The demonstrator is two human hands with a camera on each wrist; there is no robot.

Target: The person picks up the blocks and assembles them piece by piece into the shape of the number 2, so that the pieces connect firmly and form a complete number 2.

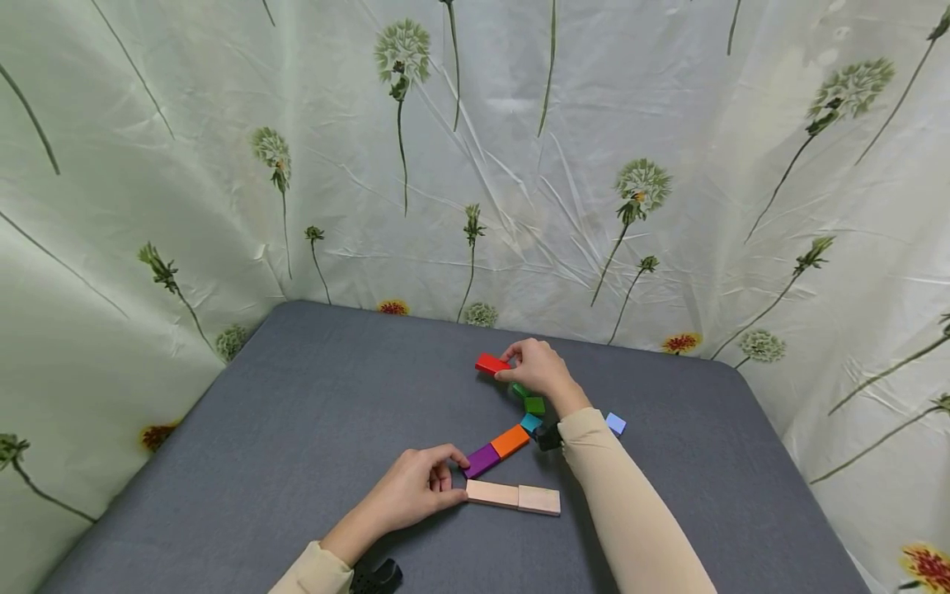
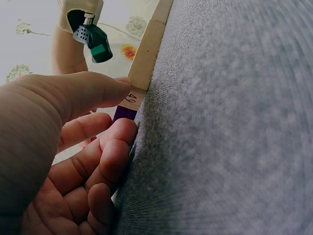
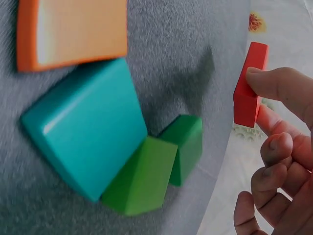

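Observation:
Out at the far part of the table, my right hand (image 1: 547, 369) pinches a red block (image 1: 490, 364) between thumb and index finger, its other fingers curled. In the right wrist view the red block (image 3: 250, 85) is raised above the table. My left hand (image 1: 411, 491) rests low at the near side. Its thumb touches the end of a plain wooden block (image 1: 492, 493), and its index finger is at the purple block (image 1: 481, 461). An orange block (image 1: 510, 442), a teal block (image 1: 530, 422) and two green blocks (image 1: 534, 405) continue the bent row from the purple one.
A second plain wooden block (image 1: 539, 500) lies end to end with the first. Partly behind the right forearm sits a light blue block (image 1: 615, 424). The grey padded table (image 1: 334, 396) ends at a flower-print curtain (image 1: 512, 148) at the back and sides.

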